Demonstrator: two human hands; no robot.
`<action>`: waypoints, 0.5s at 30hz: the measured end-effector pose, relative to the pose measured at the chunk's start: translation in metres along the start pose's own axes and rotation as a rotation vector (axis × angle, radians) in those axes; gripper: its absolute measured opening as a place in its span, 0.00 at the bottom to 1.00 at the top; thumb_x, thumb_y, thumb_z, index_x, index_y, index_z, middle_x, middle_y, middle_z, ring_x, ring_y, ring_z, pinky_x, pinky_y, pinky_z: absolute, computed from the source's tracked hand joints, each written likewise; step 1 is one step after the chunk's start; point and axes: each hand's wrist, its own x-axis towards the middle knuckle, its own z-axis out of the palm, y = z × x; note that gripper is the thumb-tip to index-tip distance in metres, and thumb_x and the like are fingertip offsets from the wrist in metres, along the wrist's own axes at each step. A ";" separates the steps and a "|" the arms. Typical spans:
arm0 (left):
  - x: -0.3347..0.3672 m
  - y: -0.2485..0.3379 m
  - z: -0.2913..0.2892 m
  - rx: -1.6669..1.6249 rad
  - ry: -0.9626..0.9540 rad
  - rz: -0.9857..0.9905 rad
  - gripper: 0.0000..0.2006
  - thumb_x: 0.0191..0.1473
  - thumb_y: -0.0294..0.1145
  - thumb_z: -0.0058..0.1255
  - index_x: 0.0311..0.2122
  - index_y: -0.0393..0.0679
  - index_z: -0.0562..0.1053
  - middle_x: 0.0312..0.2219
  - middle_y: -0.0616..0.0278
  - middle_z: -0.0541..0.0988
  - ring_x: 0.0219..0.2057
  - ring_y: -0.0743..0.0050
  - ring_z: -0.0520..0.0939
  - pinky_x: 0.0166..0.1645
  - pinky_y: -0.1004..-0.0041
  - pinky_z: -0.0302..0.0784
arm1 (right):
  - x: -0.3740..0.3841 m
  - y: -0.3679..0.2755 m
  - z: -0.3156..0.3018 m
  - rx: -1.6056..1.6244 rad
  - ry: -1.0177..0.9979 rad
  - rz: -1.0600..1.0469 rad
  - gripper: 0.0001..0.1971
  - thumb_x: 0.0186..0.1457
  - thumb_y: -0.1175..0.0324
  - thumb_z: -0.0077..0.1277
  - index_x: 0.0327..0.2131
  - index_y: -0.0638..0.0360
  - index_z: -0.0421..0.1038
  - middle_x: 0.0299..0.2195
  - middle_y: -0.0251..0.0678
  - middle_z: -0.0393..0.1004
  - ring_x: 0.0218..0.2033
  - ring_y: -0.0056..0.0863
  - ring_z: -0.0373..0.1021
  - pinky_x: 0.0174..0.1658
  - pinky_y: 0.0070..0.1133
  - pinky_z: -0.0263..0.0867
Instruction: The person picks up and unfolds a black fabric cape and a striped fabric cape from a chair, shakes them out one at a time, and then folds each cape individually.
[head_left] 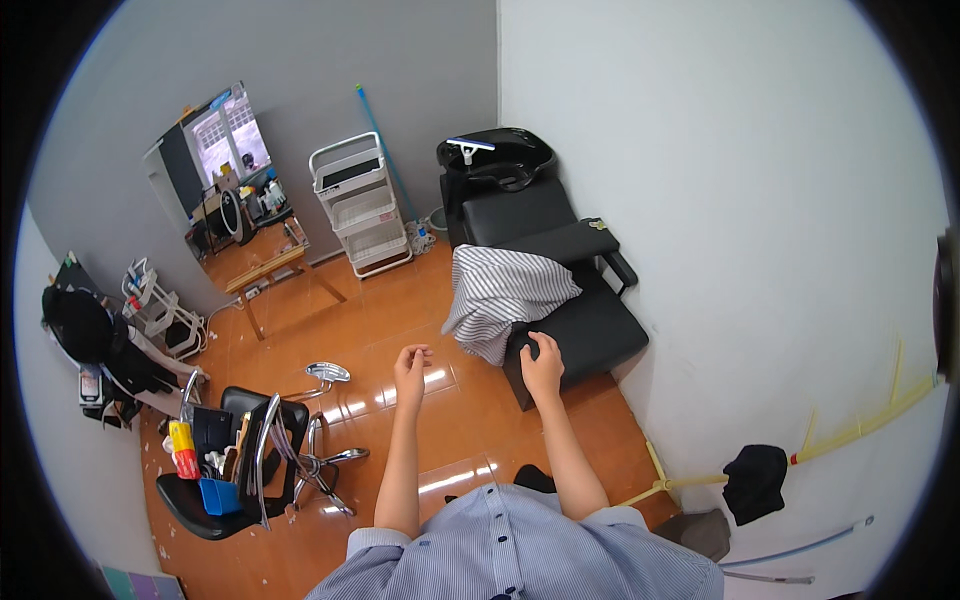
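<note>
Both arms reach forward over the orange floor point(400, 300) toward the black shampoo chair point(585, 325) against the white wall. The right hand point(542, 367) hangs at the near edge of the chair's footrest, fingers curled loosely with nothing visible between them; whether it touches the black padding cannot be told from here. The left hand point(410, 366) hovers apart from it over bare floor, its grip half closed and empty. The striped cloth point(503, 297) lies draped over the left side of the seat, hanging down just beyond the right hand's fingertips, with the black wash basin point(497, 158) behind. To take the cloth cleanly, it seems best to gather it near its upper fold with both hands rather than tug a lower corner, so it lifts off the armrest point(572, 240) without snagging. A white trolley point(362, 203) stands well apart at the grey wall.
</note>
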 end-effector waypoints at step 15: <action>0.177 -0.124 0.048 -0.039 0.060 -0.147 0.09 0.59 0.33 0.40 0.38 0.40 0.71 0.30 0.64 0.77 0.30 0.79 0.76 0.32 0.80 0.67 | 0.216 0.045 0.105 -0.057 -0.170 -0.025 0.12 0.49 0.66 0.46 0.38 0.57 0.71 0.41 0.40 0.69 0.46 0.40 0.65 0.47 0.34 0.61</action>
